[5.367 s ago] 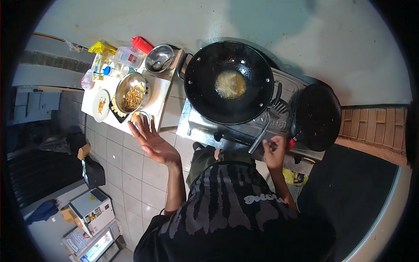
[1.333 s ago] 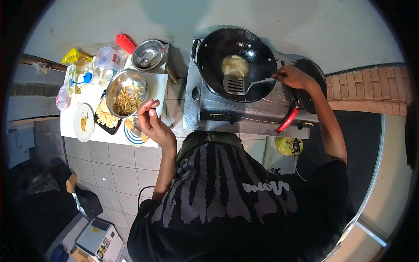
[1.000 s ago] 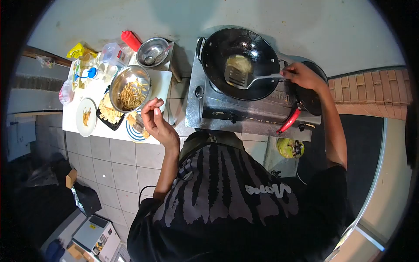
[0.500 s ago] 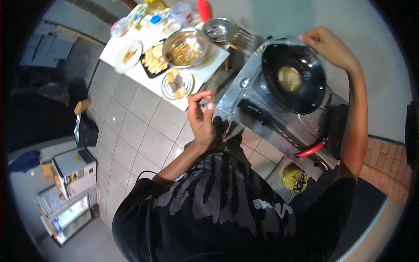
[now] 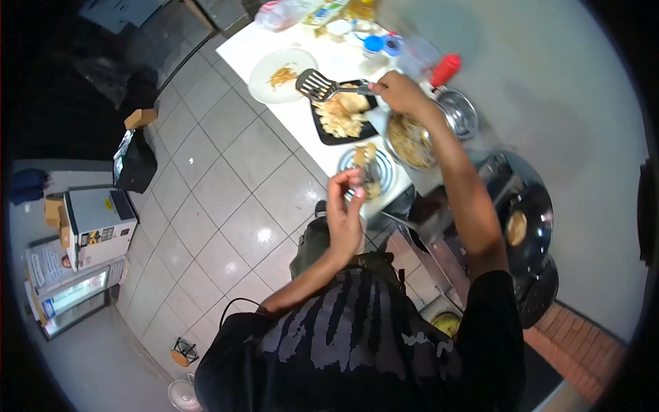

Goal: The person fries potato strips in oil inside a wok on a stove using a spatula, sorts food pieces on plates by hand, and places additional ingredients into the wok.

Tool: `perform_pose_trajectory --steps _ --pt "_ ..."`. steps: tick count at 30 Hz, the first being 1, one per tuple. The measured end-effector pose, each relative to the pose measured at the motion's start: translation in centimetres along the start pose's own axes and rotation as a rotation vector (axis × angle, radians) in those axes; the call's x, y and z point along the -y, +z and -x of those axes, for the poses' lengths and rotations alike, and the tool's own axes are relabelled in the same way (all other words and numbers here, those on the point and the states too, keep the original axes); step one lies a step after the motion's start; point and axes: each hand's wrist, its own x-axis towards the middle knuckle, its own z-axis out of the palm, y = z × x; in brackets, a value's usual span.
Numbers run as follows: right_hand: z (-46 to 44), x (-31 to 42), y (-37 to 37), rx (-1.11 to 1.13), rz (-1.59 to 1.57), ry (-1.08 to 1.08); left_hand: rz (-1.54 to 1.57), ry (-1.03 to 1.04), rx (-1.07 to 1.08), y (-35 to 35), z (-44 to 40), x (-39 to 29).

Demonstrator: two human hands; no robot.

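My right hand (image 5: 401, 94) is closed around the handle of a slotted spatula (image 5: 318, 85). The spatula's head hangs between a white plate (image 5: 257, 77) with a few browned strips on it and a black tray (image 5: 335, 139) of pale, flat food pieces. My left hand (image 5: 345, 220) holds nothing, its fingers curled and thumb apart, beside a blue-ringed plate (image 5: 390, 172) bearing food and a dark item I cannot make out. Under my right forearm sits a metal bowl (image 5: 412, 147) of brown strips. A black wok (image 5: 539, 216) has one round, pale-brown piece (image 5: 516, 228) in it.
Along the back of the white table (image 5: 237, 48) stand a red bottle (image 5: 446, 70), a blue-capped jar (image 5: 373, 45) and several bags. A second metal bowl (image 5: 458, 113) is near the wall. The stove (image 5: 439, 257) is at my right, and a white appliance box (image 5: 103, 226) stands far left.
My right hand has swung left from the wok to above the table with the spatula. The camera view has turned toward the table. My left hand now appears closer to the blue-ringed plate.
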Motion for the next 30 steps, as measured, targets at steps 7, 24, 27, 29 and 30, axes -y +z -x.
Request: perform_pose_trajectory --steps 7,24,27,29,30 --pt "-9.6 5.0 14.9 -0.268 -0.128 0.02 0.036 -0.176 0.149 -5.0 -7.0 2.8" --pt "-8.2 5.2 20.6 -0.436 -0.611 0.187 0.118 -0.289 0.153 -9.4 -9.7 3.1" --pt "-3.0 6.7 15.5 -0.106 -1.339 0.455 -0.049 -0.282 0.336 -10.6 -9.5 4.2" --pt "0.8 7.3 13.3 -0.107 -1.379 0.48 -0.301 -0.344 0.716 -9.7 -8.7 4.2" --pt "2.7 8.0 12.2 -0.124 -1.364 0.514 -0.375 -0.4 0.879 -8.4 -7.6 4.1"
